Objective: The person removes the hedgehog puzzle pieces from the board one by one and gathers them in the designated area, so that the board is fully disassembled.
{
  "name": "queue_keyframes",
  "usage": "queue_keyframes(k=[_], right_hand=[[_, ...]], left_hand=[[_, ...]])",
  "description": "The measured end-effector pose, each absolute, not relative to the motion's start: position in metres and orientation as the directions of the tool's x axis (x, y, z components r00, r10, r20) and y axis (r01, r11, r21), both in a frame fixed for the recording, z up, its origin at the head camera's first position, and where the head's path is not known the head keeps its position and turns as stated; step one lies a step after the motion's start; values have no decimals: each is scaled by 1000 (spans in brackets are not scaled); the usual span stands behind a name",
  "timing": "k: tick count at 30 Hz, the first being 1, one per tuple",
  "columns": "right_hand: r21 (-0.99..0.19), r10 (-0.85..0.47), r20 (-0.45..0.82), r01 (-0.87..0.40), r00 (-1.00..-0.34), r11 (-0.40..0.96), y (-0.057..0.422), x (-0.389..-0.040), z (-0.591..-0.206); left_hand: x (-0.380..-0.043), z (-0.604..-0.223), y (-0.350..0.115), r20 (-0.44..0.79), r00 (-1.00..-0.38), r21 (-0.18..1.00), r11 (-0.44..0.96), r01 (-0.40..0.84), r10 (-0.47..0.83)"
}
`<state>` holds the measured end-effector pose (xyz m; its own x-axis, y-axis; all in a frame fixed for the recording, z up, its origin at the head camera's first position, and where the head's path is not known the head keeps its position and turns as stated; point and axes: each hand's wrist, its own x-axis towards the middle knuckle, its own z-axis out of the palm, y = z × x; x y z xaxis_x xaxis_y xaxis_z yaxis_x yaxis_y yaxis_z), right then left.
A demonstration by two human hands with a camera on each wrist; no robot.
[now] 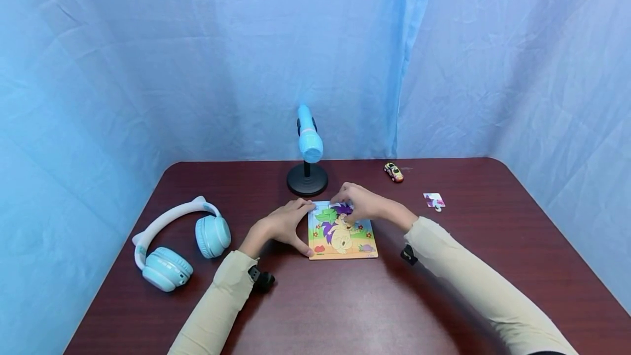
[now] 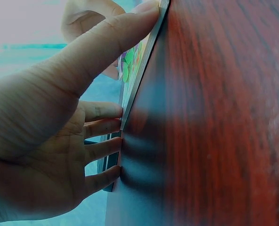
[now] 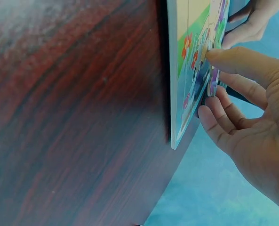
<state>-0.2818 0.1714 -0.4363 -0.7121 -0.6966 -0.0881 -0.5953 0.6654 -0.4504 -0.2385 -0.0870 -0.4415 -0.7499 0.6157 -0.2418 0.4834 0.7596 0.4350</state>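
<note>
A square jigsaw puzzle board (image 1: 325,253) with a cartoon animal picture lies flat on the table. My left hand (image 1: 285,224) is spread along its left side, thumb on the near corner and a finger at the far corner. Those fingers look fairly straight in the left wrist view. Over the board's upper part, my right hand (image 1: 362,205) pinches a puzzle piece (image 3: 213,84) between thumb and fingers, slightly raised from the board surface. In the head view the fingers partly cover that piece. Another loose puzzle piece (image 1: 434,200), pink and white, lies to the right.
A light blue microphone (image 1: 310,144) on a round black stand (image 1: 307,181) is just behind the board. Blue and white headphones (image 1: 166,270) lie at the left. A small toy car (image 1: 394,172) sits near the table's back edge. Blue curtains (image 1: 276,43) surround the table.
</note>
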Motion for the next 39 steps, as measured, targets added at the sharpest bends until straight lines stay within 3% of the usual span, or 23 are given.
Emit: queue_keyframes(k=[22,31,39], right_hand=[[-368,-676,-2,-628,-737,685,182,-283,-433],[-343,-702,104,-688,-704,639,220,-285,-421],[-296,-675,119,-675,-728,676,268,-284,-417]], left_hand=[[-239,-439,-86,-242,-749,448,756,477,617],[-239,-439,-86,-238,-754,456,756,470,612],[-239,-438,-88,-233,-749,446,752,485,621]])
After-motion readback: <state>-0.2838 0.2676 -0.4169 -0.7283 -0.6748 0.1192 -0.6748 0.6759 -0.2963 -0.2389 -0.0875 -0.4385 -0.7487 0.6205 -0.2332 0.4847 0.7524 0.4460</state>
